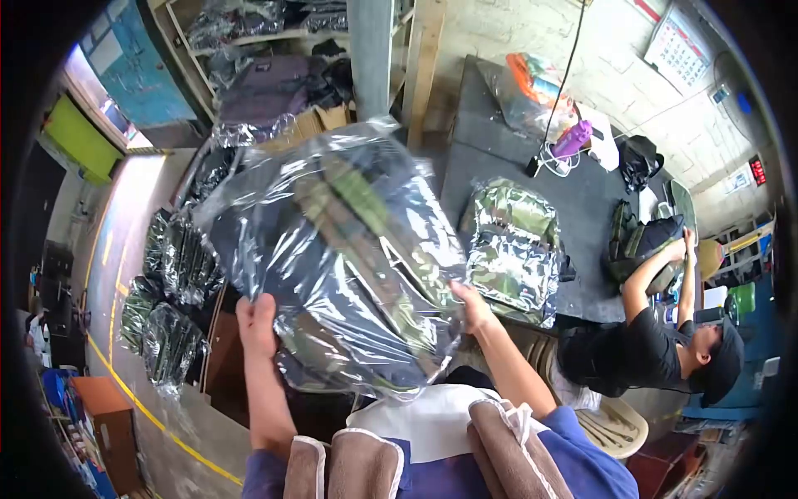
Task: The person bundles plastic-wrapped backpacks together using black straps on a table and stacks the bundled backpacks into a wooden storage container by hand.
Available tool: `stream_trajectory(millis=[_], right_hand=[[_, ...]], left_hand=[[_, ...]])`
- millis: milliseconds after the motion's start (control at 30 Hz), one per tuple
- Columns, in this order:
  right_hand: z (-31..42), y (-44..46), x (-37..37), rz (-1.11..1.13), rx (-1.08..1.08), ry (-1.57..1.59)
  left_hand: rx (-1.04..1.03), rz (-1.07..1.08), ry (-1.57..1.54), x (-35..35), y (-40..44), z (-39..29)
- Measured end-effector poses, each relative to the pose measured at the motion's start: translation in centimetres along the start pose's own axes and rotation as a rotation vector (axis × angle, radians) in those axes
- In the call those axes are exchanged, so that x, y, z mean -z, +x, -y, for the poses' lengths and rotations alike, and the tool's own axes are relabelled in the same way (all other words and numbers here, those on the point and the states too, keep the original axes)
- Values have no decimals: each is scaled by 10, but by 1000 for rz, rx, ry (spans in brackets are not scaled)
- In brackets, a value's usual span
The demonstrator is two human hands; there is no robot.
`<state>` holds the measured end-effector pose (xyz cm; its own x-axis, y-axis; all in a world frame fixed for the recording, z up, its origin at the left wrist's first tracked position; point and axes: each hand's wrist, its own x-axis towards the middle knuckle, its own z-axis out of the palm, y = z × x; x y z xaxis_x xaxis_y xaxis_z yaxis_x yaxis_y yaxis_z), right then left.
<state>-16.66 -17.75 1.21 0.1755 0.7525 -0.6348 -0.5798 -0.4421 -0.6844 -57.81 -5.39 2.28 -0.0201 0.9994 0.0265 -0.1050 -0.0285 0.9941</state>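
A camouflage backpack (357,249) wrapped in clear plastic is held up in front of me, tilted. My left hand (257,323) grips the lower left edge of the wrapping, thumb and fingers closed. At the right side, my right hand (472,306) is closed on the plastic near the bag's edge. Part of the fingers on both hands is hidden behind the bag. On the dark table to the right lies another camouflage backpack (514,249), which looks shiny with plastic, apart from my hands.
The dark table (478,125) carries a purple bottle (572,138), cables and an orange plastic bag (536,79). A co-worker (648,349) at right handles a dark backpack (644,241). Several wrapped bags (174,324) lie at left; a shelf (258,37) stands behind.
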Motion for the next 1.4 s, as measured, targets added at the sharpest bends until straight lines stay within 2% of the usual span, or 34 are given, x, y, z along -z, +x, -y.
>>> stream_trajectory(millis=[33, 67, 100, 133, 200, 267, 333, 400, 467, 533, 600, 667, 733, 800, 833, 867, 933, 967, 1000, 1033, 1100, 1133, 1200, 1267, 1333, 1367, 1400], right_hand=[[8, -8, 12, -24, 136, 2], [22, -20, 28, -292, 243, -176], [37, -25, 64, -243, 260, -93], [65, -59, 56, -230, 439, 134], [103, -108, 102, -444, 673, -48], [142, -166, 90, -388, 975, 39], [165, -197, 105, -281, 1154, -176], [177, -210, 94, -314, 1196, -274], [186, -211, 90, -438, 1040, -1029], [168, -162, 79, -521, 1223, -1233], [126, -88, 85, -536, 1287, -1370], [67, -14, 104, -410, 880, -1437], [-7, 53, 137, -298, 771, -1528], [-27, 61, 150, -383, 1048, -1542], [-20, 66, 151, -340, 917, -1476], [-13, 61, 163, -347, 913, -1473], [70, 13, 152, 47, 194, -519], [97, 27, 190, 507, 83, -191], [123, 41, 227, 953, -32, 156], [157, 16, 221, 766, 44, 263], [223, -47, 208, 393, 280, 392], [234, -61, 221, 299, 363, 409], [254, -85, 260, 174, 540, 430], [271, -107, 322, 119, 727, 445], [283, -129, 371, 62, 905, 451], [284, -139, 382, 32, 993, 453], [269, -166, 359, -104, 975, 400]], left_hand=[[-78, 41, 13, -28, -1, -36], [-243, 82, 49, -41, 6, -49], [-409, 117, 77, -55, 14, -62], [-424, 104, 84, -52, 15, -62], [-383, 141, 18, -50, 9, -62], [-381, 85, 40, -58, -2, -71], [-378, 86, 102, -74, -14, -93], [-400, 53, 163, -83, -16, -95], [-429, 70, 232, -98, -21, -103], [-470, 67, 256, -112, -26, -110], [-507, 110, 284, -128, -33, -118], [-556, 131, 309, -146, -37, -125], [-648, 184, 320, -162, -40, -130], [-634, 223, 317, -181, -41, -139], [-681, 325, 322, -196, -44, -150], [-719, 428, 327, -212, -50, -159], [-809, 701, 250, -248, -60, -170], [-780, 763, 243, -266, -71, -169], [-931, 862, 303, -282, -76, -176], [-1084, 960, 344, -299, -81, -183], [-1568, 1044, 498, -333, -77, -205], [-1687, 1170, 665, -338, -66, -214], [-1854, 1105, 791, -353, -39, -212], [-1959, 891, 801, -377, -7, -191], [-2022, 776, 857, -406, 21, -185], [-2017, 681, 898, -420, 34, -178], [-2009, 589, 937, -435, 44, -170]])
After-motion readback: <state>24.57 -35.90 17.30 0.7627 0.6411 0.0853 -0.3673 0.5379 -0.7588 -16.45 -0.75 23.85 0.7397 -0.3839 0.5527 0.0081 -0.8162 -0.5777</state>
